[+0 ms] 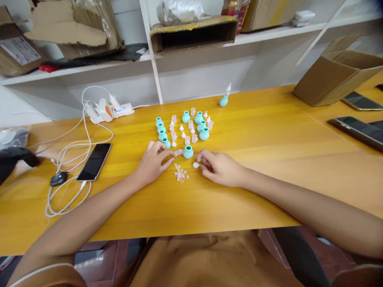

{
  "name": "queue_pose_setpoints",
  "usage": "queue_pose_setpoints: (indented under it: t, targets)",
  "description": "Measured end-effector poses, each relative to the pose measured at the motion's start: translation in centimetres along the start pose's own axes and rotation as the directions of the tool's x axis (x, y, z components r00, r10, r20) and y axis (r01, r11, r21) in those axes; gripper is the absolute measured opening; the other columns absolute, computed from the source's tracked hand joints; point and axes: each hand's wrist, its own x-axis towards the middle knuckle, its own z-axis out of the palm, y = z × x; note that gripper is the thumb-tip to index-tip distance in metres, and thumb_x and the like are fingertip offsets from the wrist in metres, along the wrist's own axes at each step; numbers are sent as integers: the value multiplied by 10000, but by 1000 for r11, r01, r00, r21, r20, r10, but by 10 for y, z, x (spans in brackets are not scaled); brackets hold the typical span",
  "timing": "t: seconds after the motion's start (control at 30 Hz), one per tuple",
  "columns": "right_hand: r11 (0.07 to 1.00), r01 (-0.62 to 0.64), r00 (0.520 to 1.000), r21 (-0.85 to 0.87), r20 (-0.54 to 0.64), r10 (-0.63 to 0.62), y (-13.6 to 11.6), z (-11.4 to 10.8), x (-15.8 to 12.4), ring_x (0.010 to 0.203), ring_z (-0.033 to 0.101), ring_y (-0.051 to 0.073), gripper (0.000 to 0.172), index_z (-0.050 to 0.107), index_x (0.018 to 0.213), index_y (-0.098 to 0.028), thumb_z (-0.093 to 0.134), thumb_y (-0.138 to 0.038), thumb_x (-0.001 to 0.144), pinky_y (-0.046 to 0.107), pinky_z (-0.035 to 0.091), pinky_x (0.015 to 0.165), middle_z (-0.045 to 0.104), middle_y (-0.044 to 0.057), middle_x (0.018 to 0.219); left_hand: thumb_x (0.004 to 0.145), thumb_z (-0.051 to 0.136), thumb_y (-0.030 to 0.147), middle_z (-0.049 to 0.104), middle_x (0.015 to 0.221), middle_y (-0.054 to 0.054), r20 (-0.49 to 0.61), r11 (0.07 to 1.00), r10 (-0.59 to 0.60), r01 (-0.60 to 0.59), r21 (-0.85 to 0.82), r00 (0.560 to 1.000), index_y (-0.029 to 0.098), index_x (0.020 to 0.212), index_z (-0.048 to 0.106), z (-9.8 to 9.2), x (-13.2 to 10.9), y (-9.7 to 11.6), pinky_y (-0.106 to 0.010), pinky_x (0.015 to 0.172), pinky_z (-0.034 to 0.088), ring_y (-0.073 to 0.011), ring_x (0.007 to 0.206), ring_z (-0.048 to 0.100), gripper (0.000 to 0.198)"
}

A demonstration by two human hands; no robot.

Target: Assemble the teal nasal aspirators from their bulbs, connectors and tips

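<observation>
My right hand (220,166) pinches a small translucent white nozzle tip (196,165) between thumb and fingers. My left hand (154,161) has its thumb and index finger apart. Its index fingertip is close to a translucent cup-like piece (178,152) lying on its side; I cannot tell if they touch. Between the hands an open-necked teal bulb (188,152) stands upright. Small translucent rings (181,174) lie loose in front of it. Behind are several more teal bulbs (204,134), with translucent cups (194,138) and white nozzle tips (181,127) among them.
A teal bulb with a nozzle fitted (224,100) stands farther back. On the left lie a phone (94,161), white cables and a power strip (124,109). An open cardboard box (326,79) and more phones (359,129) are at right. Shelves (254,38) hold boxes.
</observation>
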Motion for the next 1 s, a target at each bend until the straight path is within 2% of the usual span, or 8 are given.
queue_pose_setpoints:
  t: [0.1,0.23,0.47,0.57,0.63,0.77,0.9,1.0]
  targets:
    - [1000,4,1000,25,-5,-3,1,-1,1,593,529,131,197,511,1107,-205,583,-212,924,261,352,639,628,-30,765,1043,691,314,621,1100,-81,-10,1000,-15,15,4,1000,224,1179,730,2,0,-1,-415,947,502,-249,1032,547,167]
    - [999,3,1000,39,0,-3,2,-1,2,596,525,133,163,522,1094,-207,576,-226,941,263,349,641,615,-32,748,1065,656,325,647,1326,-107,48,999,16,-18,36,999,287,1418,677,4,-1,1,-469,1035,476,-289,1168,532,355]
    - [999,-2,1000,42,-2,2,1,-1,2,600,522,136,135,527,1097,-205,559,-250,974,267,335,636,606,-30,747,1093,583,321,628,1546,-67,156,998,58,-62,20,986,270,1252,779,3,0,6,-550,1120,422,-342,1322,450,258]
    - [999,-2,1000,42,3,2,1,-2,2,601,522,136,135,530,1100,-204,561,-246,975,267,336,638,607,-29,744,1093,573,299,660,1506,-72,188,999,36,-35,-7,982,273,1338,745,3,1,7,-541,1129,418,-326,1322,471,301]
    - [999,1,1000,41,3,-1,1,-2,2,600,521,136,138,532,1101,-204,566,-241,974,266,338,639,604,-30,738,1087,588,285,700,1446,-67,179,999,35,-33,-14,983,275,1314,751,3,0,7,-525,1123,416,-310,1297,495,280]
    - [998,15,1000,55,-8,-14,1,-2,2,592,512,132,142,538,1101,-206,583,-234,970,264,337,633,594,-37,730,1073,632,247,770,1317,-53,67,999,46,-45,-18,997,270,1188,769,2,-1,4,-473,1060,436,-272,1217,558,180]
    - [991,33,997,131,-73,-23,2,-1,1,575,482,123,89,543,1061,-210,589,-246,993,261,346,614,550,-50,700,1077,628,205,804,1261,-43,-16,994,81,-82,-74,997,267,1183,731,-4,-4,6,-446,1019,462,-221,1129,661,160]
    - [966,84,990,243,-132,-53,-2,-1,-2,556,444,118,95,549,1060,-217,584,-305,1048,256,358,587,493,-64,671,1076,658,255,825,1216,-41,-36,982,116,-120,-143,993,265,1204,714,-7,-8,15,-436,1019,487,-206,1102,711,140]
